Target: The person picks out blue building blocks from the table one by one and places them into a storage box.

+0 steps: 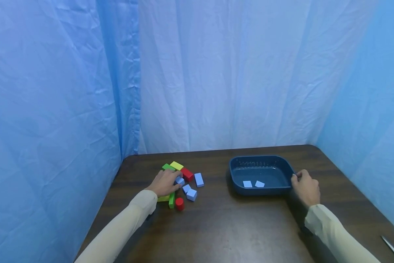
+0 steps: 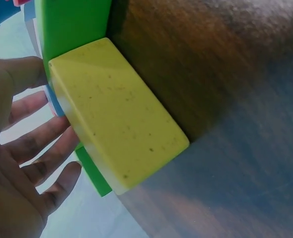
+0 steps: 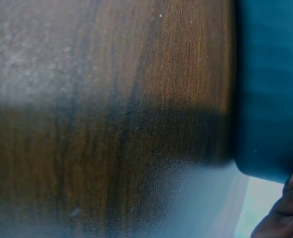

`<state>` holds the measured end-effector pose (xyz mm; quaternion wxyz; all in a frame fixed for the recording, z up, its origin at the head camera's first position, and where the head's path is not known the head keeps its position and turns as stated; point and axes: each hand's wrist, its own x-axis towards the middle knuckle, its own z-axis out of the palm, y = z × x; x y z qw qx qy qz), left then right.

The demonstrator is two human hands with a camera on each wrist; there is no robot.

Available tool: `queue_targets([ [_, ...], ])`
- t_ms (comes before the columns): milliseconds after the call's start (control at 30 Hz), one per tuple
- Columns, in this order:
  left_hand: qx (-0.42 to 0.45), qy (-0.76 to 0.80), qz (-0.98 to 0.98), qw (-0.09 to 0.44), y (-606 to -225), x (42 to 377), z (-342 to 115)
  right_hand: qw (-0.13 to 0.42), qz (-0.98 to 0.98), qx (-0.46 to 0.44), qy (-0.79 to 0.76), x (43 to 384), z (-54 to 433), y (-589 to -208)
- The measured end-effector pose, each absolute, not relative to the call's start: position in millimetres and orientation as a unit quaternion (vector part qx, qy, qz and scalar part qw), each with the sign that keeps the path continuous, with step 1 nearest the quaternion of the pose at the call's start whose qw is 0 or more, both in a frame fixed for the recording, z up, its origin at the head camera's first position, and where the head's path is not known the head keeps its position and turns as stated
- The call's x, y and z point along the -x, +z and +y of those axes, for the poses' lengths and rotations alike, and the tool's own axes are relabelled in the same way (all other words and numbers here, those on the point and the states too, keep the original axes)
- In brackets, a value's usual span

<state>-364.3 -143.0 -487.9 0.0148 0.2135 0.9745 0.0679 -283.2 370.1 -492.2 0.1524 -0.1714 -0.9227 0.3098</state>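
Note:
My left hand [image 1: 165, 182] reaches into a cluster of coloured blocks, thumb and fingers on either side of a blue block [image 1: 179, 180], pinching it. In the left wrist view, a yellow block [image 2: 119, 116] and a green block [image 2: 74, 25] stand in front of the fingers [image 2: 37, 141] and hide part of the grasp. My right hand [image 1: 306, 188] grips the right rim of a dark blue tray [image 1: 259, 190]. Two light-blue blocks [image 1: 247, 184] lie inside it. The right wrist view shows the tray's side [image 3: 273, 89] and some fingertips [image 3: 290, 208].
Beside the left hand lie a red block [image 1: 187, 174], a red cylinder [image 1: 179, 204], a blue block [image 1: 199, 179], a blue cube [image 1: 191, 195] and several green and yellow blocks. A thin pale object [image 1: 393, 248] lies at the table's right edge. Blue curtains [image 1: 236, 73] surround the table [image 1: 236, 226].

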Motion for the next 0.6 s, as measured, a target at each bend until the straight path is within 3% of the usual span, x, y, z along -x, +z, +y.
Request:
queue_targets([
  [600, -0.153, 0.112, 0.981, 0.033, -492.1, 359.1, -139.6, 0.151, -0.922, 0.175, 0.311, 284.0, 370.9, -492.7],
])
